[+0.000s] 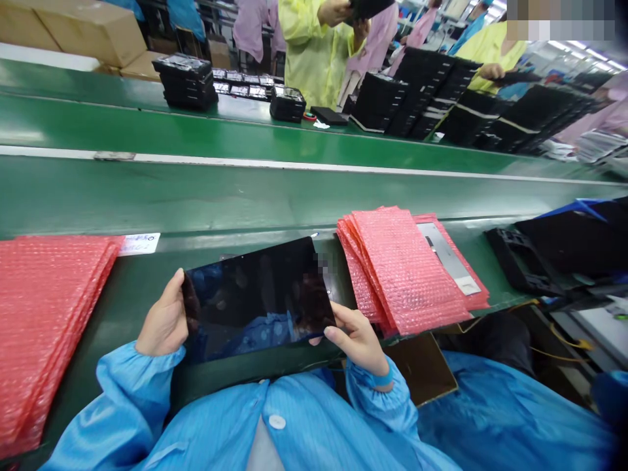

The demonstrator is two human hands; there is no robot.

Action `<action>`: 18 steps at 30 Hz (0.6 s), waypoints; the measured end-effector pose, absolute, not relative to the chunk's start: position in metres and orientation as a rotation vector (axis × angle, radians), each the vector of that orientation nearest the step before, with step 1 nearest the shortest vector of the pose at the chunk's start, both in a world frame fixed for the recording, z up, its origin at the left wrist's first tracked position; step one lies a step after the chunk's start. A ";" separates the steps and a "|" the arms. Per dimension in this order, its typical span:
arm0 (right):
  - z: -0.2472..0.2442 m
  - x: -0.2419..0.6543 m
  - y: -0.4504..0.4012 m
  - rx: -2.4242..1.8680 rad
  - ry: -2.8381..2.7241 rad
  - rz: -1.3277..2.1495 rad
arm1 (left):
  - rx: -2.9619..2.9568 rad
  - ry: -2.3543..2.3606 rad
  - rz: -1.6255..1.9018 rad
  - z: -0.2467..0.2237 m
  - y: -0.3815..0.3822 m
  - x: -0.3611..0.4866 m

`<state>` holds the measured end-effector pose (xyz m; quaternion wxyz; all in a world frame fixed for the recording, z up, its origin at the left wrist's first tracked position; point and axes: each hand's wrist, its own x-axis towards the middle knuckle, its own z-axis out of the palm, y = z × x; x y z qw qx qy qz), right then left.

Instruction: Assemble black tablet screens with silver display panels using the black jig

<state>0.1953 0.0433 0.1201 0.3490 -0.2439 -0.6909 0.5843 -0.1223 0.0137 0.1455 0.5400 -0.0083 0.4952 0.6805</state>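
A flat, glossy black screen panel [260,301] is held between both hands over the green work surface [196,190], tilted so that it reflects the blue smock. My left hand [167,317] grips its left edge, with the thumb at the upper left corner. My right hand [357,337] pinches the lower right corner between thumb and fingers. Just right of the panel lies a stack of pink bubble-wrap pouches [407,268], and a silver-grey panel [449,255] shows from the pouch at its right side.
More pink bubble pouches [49,314] lie at the left, beside a white label [140,244]. Black frames [530,261] sit at the right. Across the line stand black stacks [377,98] and people in yellow smocks. An open cardboard box [422,366] is below the edge.
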 end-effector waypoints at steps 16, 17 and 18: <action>0.091 0.183 0.054 -0.875 -1.159 1.659 | 0.283 1.209 1.198 0.146 0.000 -0.114; 0.089 0.182 0.057 -0.877 -1.140 1.661 | 0.384 1.239 1.158 0.150 -0.002 -0.111; 0.087 0.181 0.059 -0.887 -1.129 1.661 | 0.500 1.280 1.149 0.154 -0.003 -0.109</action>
